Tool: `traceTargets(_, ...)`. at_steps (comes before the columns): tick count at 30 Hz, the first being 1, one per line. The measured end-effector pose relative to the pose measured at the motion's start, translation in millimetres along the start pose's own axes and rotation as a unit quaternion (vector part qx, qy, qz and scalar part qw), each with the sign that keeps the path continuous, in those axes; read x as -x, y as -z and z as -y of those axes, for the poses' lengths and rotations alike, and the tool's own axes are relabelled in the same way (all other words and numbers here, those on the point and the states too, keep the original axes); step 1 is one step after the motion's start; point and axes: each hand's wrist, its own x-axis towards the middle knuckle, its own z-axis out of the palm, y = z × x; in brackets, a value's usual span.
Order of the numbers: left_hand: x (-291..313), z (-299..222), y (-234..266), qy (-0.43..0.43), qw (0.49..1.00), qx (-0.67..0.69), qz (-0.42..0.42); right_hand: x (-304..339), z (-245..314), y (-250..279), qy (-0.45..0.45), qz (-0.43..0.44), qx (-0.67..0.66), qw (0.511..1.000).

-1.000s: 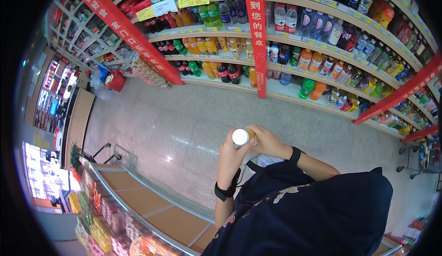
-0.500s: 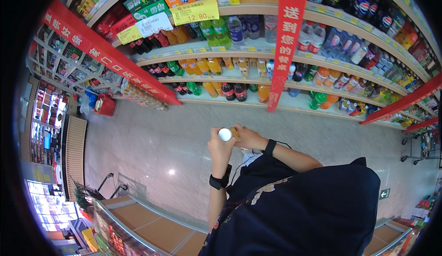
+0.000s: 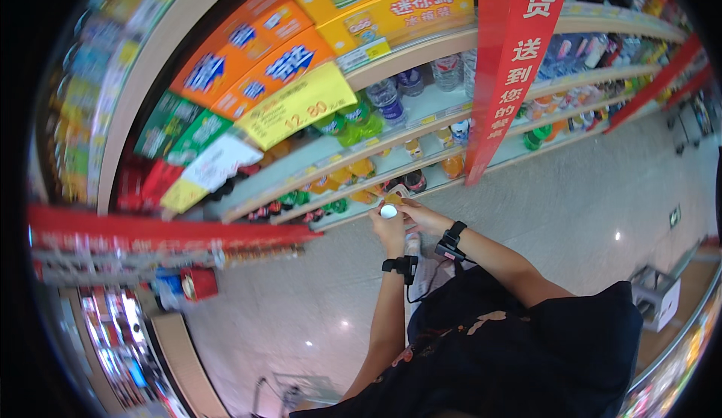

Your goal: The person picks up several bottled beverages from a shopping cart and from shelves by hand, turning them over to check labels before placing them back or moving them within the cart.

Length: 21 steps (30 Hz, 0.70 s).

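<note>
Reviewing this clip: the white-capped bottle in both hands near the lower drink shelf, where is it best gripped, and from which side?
Probably around the body just below the white cap, from the sides. The bottle points cap-first at the camera, and the left hand and right hand already wrap its sides there, leaving the cap free.
</note>
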Motion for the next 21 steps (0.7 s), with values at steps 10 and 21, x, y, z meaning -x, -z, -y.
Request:
traceTargets(10,-165,63,-123,0.017,0.969,0.139,0.203,-140,45,59,0.130,-0.210,-0.183,0.952)
traceTargets(21,-190,14,-192,0.083,0.901,0.058,0.421,-216,40,152,0.235,-0.292,-0.215,0.902)
